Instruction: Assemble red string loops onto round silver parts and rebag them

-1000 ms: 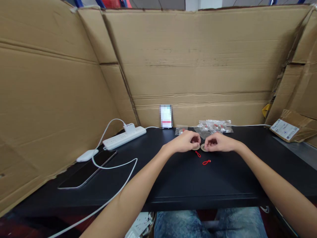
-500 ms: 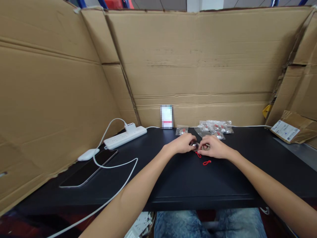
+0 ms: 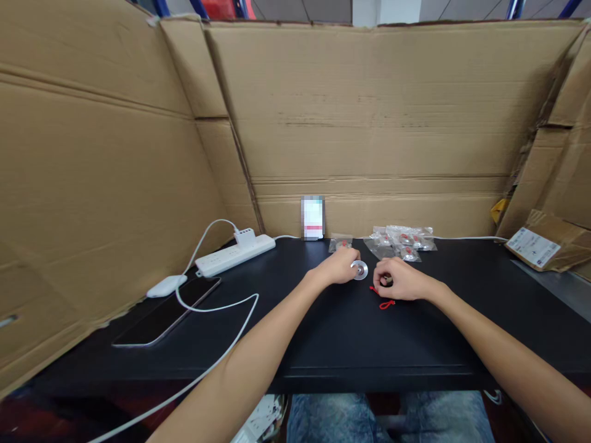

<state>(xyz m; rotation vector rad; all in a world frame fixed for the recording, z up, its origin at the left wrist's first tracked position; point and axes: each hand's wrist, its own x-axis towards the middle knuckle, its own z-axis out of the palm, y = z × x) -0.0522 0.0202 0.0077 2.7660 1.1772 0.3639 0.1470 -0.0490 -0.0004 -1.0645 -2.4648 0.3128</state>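
My left hand (image 3: 339, 266) is closed on the edge of a small shiny round disc (image 3: 359, 270), silvery, its round face turned up toward me. To its right, my right hand (image 3: 399, 279) has thumb and fingers pinched down at the table, on a short red cord (image 3: 373, 288) that pokes out left of the fingertips. Something small also shows inside the curled fingers, too hidden to name. Just below lies a loose red cord loop (image 3: 386, 304) on the black table (image 3: 341, 332).
Several clear bags with silvery red-centred rounds (image 3: 406, 240) lie behind my right hand. Another bag (image 3: 340, 241) is behind my left. A lit phone (image 3: 313, 217) leans on the cardboard wall (image 3: 369, 123). Left are a power strip (image 3: 235, 254), cable and dark phone (image 3: 166, 312); right, a parcel (image 3: 545, 240).
My hands have drawn apart. The disc moved slightly left in my left hand and now shows its face. My right fingertips have come down over the upper red cord.
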